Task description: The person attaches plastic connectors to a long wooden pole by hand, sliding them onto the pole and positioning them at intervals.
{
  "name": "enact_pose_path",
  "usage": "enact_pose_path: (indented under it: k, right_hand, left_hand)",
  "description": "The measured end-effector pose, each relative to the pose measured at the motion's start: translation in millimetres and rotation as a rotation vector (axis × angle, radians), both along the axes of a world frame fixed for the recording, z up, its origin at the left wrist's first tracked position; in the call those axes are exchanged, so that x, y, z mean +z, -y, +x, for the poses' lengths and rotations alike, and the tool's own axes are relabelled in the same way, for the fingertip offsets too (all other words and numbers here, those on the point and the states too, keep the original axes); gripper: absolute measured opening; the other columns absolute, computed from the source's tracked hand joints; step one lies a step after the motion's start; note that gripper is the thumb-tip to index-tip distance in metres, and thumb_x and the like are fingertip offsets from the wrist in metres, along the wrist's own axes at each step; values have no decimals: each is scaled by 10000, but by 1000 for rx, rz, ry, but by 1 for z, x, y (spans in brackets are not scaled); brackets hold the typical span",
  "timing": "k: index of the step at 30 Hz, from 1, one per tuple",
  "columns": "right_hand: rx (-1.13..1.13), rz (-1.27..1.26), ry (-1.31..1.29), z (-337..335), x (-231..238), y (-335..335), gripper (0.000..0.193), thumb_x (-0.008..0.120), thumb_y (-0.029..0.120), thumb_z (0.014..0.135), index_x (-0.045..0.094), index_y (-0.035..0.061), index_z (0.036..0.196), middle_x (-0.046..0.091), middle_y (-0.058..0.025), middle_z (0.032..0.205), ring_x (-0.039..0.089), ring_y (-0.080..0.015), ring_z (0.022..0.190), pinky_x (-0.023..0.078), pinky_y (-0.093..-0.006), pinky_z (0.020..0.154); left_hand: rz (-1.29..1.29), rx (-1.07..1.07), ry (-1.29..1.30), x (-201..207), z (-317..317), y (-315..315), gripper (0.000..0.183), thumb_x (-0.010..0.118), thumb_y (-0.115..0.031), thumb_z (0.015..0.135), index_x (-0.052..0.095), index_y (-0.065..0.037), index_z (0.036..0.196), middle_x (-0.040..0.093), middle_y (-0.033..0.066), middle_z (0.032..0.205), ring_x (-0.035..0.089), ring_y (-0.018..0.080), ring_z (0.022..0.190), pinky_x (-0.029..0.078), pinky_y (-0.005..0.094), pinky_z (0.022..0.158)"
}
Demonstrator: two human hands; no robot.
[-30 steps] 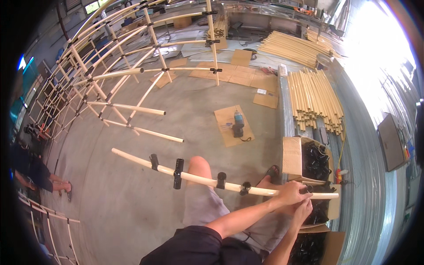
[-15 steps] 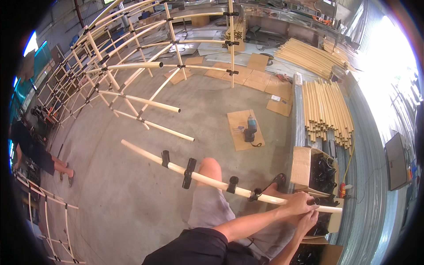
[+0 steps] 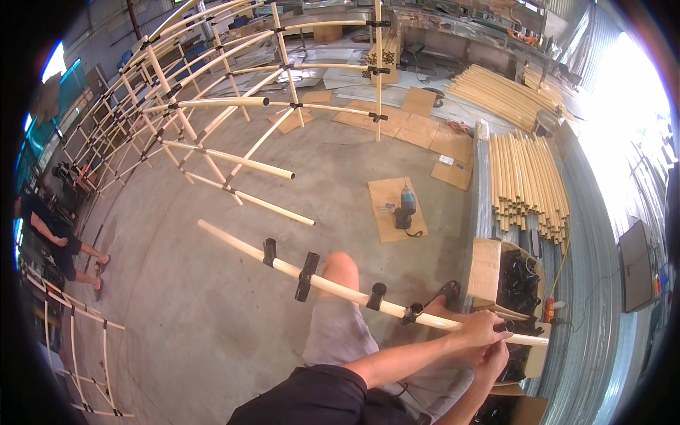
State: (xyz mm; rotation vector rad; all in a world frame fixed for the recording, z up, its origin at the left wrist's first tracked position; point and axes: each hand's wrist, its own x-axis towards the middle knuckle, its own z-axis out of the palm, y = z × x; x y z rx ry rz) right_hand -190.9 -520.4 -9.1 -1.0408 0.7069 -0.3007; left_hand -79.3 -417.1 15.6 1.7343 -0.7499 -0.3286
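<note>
A long cream pipe point(image 3: 347, 295) lies across my bent knee, slanting down to the right. Several black pipe connectors are fitted along it, among them a longer one point(image 3: 307, 277) and a short one point(image 3: 377, 296). My left hand point(image 3: 482, 328) is closed round the pipe close to its right end, fingers against another black connector point(image 3: 505, 326). Just below, my right hand point(image 3: 494, 360) has its fingers curled up at the underside of that connector. Its fingertips are partly hidden, so what they pinch cannot be made out.
Open cardboard boxes of black connectors point(image 3: 520, 283) stand beside my hands. A cordless drill point(image 3: 405, 207) rests on cardboard ahead. Cream pipes point(image 3: 528, 177) are stacked at right. An assembled pipe frame point(image 3: 234, 106) fills the far left, and another person point(image 3: 60, 244) stands at the left edge.
My right hand has dropped slightly and its fingers have curled in below the connector. My left hand keeps its hold. The other person's arm and legs have shifted.
</note>
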Motion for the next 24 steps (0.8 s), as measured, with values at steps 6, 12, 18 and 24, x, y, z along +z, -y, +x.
enact_pose_path:
  k: [6, 12, 18, 24]
  right_hand:
    - [-48, -594, -159, -11, -1, 1, 248, 519, 213, 1040, 616, -11, 997, 642, -69, 787, 599, -158, 618, 446, -294, 515]
    - [38, -1239, -191, -6, 17, -8, 304, 501, 125, 999, 564, -102, 1190, 649, -327, 1043, 605, -519, 887, 479, -504, 749]
    - [48, -383, 4, -8, -23, 28, 246, 493, 179, 1027, 615, -30, 984, 672, -169, 859, 652, -268, 711, 479, -350, 559]
    - [50, -855, -53, -4, -4, 12, 204, 481, 121, 1033, 617, -31, 1021, 626, -99, 713, 627, -189, 613, 423, -344, 482]
  left_hand:
    - [18, 0, 39, 7, -6, 0, 502, 715, -495, 835, 717, 6, 806, 674, 229, 730, 671, 406, 693, 496, 508, 640]
    - [-31, 25, 48, 3, -5, -2, 527, 718, -487, 833, 700, 39, 791, 639, 274, 709, 651, 443, 688, 488, 522, 653]
    - [-15, 16, 16, 3, -3, 0, 533, 724, -483, 827, 696, 48, 790, 639, 278, 717, 651, 451, 697, 487, 529, 665]
    - [-4, 47, 80, 2, -6, 3, 541, 731, -491, 817, 683, 44, 760, 648, 261, 732, 654, 439, 713, 493, 519, 669]
